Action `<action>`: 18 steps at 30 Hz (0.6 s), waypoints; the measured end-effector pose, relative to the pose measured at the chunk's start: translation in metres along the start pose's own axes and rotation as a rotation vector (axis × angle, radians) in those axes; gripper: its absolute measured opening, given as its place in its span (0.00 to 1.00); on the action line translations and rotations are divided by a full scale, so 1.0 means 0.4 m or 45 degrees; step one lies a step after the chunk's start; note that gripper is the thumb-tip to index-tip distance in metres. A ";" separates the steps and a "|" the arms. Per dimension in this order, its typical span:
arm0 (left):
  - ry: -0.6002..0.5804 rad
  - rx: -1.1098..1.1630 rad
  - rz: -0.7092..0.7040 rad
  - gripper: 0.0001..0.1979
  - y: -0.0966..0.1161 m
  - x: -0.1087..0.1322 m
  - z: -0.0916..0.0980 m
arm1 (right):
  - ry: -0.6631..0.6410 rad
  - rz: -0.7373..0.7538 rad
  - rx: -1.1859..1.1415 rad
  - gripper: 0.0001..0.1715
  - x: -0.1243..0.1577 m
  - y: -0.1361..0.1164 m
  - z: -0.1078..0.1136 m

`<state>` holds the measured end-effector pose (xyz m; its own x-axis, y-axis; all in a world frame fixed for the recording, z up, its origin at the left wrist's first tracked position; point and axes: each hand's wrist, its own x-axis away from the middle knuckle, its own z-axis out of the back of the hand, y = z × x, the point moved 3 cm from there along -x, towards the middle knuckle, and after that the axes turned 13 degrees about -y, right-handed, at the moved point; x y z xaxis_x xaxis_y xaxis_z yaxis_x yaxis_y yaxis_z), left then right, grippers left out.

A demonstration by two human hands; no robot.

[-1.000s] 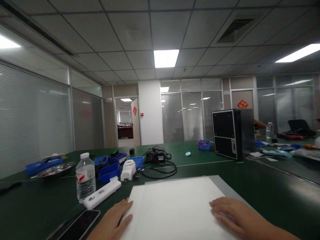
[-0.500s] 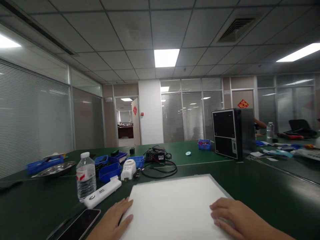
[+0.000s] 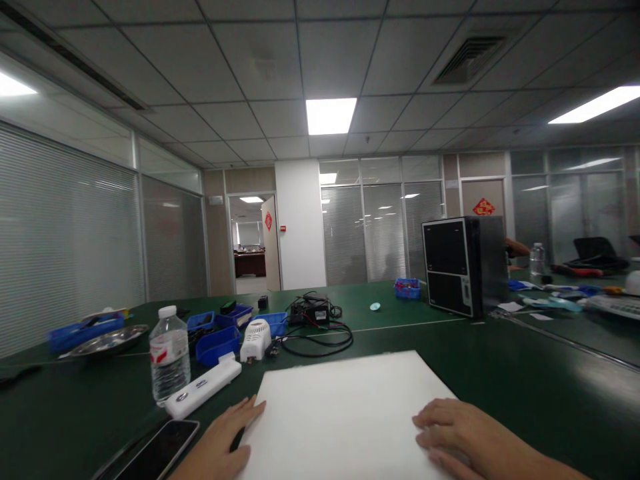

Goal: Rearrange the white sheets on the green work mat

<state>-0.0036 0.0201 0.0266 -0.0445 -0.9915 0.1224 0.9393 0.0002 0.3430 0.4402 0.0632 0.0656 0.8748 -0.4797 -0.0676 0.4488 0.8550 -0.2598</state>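
A flat white rectangular panel (image 3: 340, 420) lies in front of me on the green table, its near end cut off by the frame. My left hand (image 3: 223, 440) is at its left edge, fingers stretched with their tips on the white surface and the thumb spread apart. From the other side, the fingers of my right hand (image 3: 457, 437) rest loosely bent on the panel's right edge; the thumb is out of sight. Neither hand is wrapped round anything. Left of my left hand lies a phone (image 3: 160, 450) with a dark screen, beside a long white device (image 3: 204, 389).
A water bottle (image 3: 170, 357) stands at left near a metal dish (image 3: 111, 340). Blue bins (image 3: 217, 345), a white plug-in device (image 3: 255, 340) and a black adapter with cables (image 3: 315, 313) lie beyond the panel. A computer tower (image 3: 463, 267) stands at right, with a person's arm (image 3: 517, 249) behind it.
The grey rim along the panel's far and right edges no longer shows. My right fingers sit slightly further left, and my left thumb has drawn back to the left.
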 end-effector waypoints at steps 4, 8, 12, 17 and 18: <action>0.007 0.067 -0.035 0.38 0.005 0.006 0.003 | -0.061 -0.024 0.019 0.22 0.002 -0.003 -0.002; 0.031 0.030 -0.025 0.35 -0.004 0.000 -0.004 | -0.105 -0.074 0.022 0.23 0.006 0.016 -0.011; 0.086 -0.064 -0.051 0.29 -0.019 -0.007 -0.015 | 0.093 -0.375 0.070 0.27 0.014 0.109 -0.016; 0.139 -0.080 -0.114 0.28 -0.029 -0.003 -0.020 | 0.231 -0.888 0.022 0.38 0.052 0.253 -0.046; 0.140 -0.076 -0.127 0.28 -0.029 -0.002 -0.020 | 0.232 -0.885 -0.028 0.39 0.055 0.269 -0.055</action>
<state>-0.0116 0.0199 0.0152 -0.1041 -0.9945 -0.0131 0.9509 -0.1033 0.2917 0.5039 0.1402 0.0150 0.3429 -0.9386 -0.0388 0.8855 0.3368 -0.3201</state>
